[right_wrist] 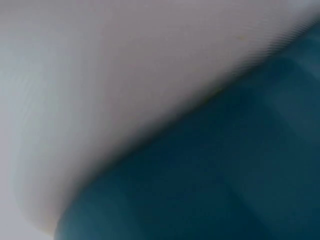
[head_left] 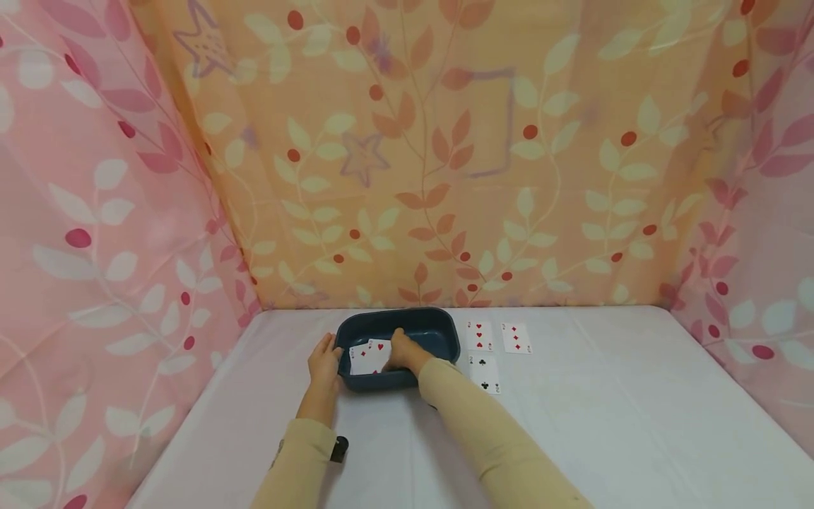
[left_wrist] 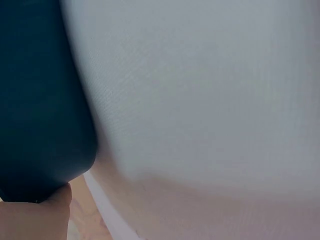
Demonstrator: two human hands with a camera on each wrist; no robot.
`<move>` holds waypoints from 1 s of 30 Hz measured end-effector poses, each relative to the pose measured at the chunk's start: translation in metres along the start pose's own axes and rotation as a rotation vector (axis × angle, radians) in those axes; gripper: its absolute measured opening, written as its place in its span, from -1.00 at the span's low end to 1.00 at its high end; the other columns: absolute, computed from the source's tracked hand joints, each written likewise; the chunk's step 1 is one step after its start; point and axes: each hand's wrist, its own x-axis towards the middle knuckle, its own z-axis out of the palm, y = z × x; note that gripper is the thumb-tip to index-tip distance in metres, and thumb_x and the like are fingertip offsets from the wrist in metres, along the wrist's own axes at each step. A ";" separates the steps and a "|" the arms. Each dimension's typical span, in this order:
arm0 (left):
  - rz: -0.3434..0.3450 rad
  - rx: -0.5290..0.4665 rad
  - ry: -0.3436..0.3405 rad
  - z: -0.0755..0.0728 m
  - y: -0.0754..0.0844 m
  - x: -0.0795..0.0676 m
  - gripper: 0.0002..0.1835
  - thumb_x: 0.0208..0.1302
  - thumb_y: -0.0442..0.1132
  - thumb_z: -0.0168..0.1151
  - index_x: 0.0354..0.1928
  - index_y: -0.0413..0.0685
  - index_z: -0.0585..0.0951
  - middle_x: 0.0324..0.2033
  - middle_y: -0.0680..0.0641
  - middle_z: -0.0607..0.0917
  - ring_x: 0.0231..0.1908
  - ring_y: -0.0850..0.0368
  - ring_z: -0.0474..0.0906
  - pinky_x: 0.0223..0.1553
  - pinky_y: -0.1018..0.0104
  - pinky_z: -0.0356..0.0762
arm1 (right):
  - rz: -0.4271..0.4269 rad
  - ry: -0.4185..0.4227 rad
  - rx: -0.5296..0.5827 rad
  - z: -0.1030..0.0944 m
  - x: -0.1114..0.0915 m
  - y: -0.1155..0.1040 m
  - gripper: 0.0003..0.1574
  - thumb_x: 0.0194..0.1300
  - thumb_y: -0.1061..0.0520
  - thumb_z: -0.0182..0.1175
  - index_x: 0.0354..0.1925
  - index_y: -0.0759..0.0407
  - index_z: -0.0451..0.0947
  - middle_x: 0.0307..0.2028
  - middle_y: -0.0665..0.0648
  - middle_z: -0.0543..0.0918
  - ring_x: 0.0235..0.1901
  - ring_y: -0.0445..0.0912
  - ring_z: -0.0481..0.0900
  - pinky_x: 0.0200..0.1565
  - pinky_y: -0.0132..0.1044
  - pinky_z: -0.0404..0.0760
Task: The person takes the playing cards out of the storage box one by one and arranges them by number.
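Note:
A dark blue plastic basin (head_left: 375,382) stands on the white-covered table, with playing cards (head_left: 364,359) lying in its left part; a diamond and a heart show on them. My left hand (head_left: 324,362) grips the basin's left end, thumb at the rim. In the left wrist view, a digit (left_wrist: 57,207) of that hand touches the basin's wall (left_wrist: 45,100). My right hand (head_left: 407,351) reaches over the near rim into the basin, at the cards' right edge. Its fingertips are hidden, so a pinch cannot be made out. The right wrist view shows mostly the basin's wall (right_wrist: 210,180), blurred.
Right of the basin lie a three of hearts (head_left: 480,336), a three of diamonds (head_left: 516,338) and a two of clubs (head_left: 485,375), face up. A patterned orange curtain (head_left: 413,177) closes the back, with pink ones (head_left: 108,247) at the sides. White tablecloth (head_left: 610,410) spreads to the right.

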 end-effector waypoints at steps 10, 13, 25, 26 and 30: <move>-0.023 -0.020 0.006 0.000 0.000 -0.001 -0.42 0.47 -0.50 -0.17 0.48 -0.23 0.07 0.46 -0.19 0.12 0.46 -0.07 -0.04 0.42 0.13 -0.06 | -0.108 0.016 0.329 -0.014 -0.007 0.007 -0.48 0.06 0.44 0.36 -0.02 0.37 0.38 -0.48 0.17 0.54 -0.58 -0.06 0.57 -0.41 -0.34 0.59; -0.021 -0.020 0.008 -0.001 -0.001 -0.001 -0.43 0.47 -0.50 -0.17 0.48 -0.23 0.08 0.45 -0.19 0.14 0.46 -0.06 -0.03 0.42 0.13 -0.06 | -0.121 0.013 0.363 -0.026 -0.015 0.006 -0.45 0.14 0.43 0.29 0.10 0.37 0.38 -0.52 0.14 0.53 -0.61 -0.13 0.48 -0.47 -0.35 0.52; -0.032 -0.034 -0.013 0.000 0.000 0.003 -0.43 0.50 -0.47 -0.20 0.49 -0.20 0.06 0.47 -0.14 0.11 0.46 -0.03 -0.02 0.42 0.13 -0.05 | -0.035 0.052 0.704 -0.059 -0.039 0.021 -0.33 0.19 0.45 0.24 0.25 0.42 0.30 -0.43 0.21 0.61 -0.58 -0.09 0.55 -0.50 -0.25 0.69; -0.039 -0.036 -0.014 0.000 0.001 0.002 -0.44 0.50 -0.46 -0.21 0.50 -0.19 0.06 0.47 -0.14 0.11 0.46 -0.04 -0.02 0.42 0.13 -0.04 | -0.034 0.056 0.710 -0.061 -0.042 0.022 -0.33 0.19 0.44 0.24 0.26 0.43 0.29 -0.42 0.21 0.61 -0.57 -0.10 0.55 -0.50 -0.25 0.69; -0.050 -0.037 -0.014 -0.001 0.001 0.001 -0.43 0.51 -0.45 -0.20 0.50 -0.17 0.05 0.48 -0.13 0.10 0.46 -0.04 -0.02 0.42 0.11 -0.04 | -0.034 0.066 0.737 -0.070 -0.053 0.027 -0.30 0.20 0.44 0.24 0.28 0.45 0.26 -0.40 0.20 0.62 -0.56 -0.10 0.55 -0.50 -0.24 0.69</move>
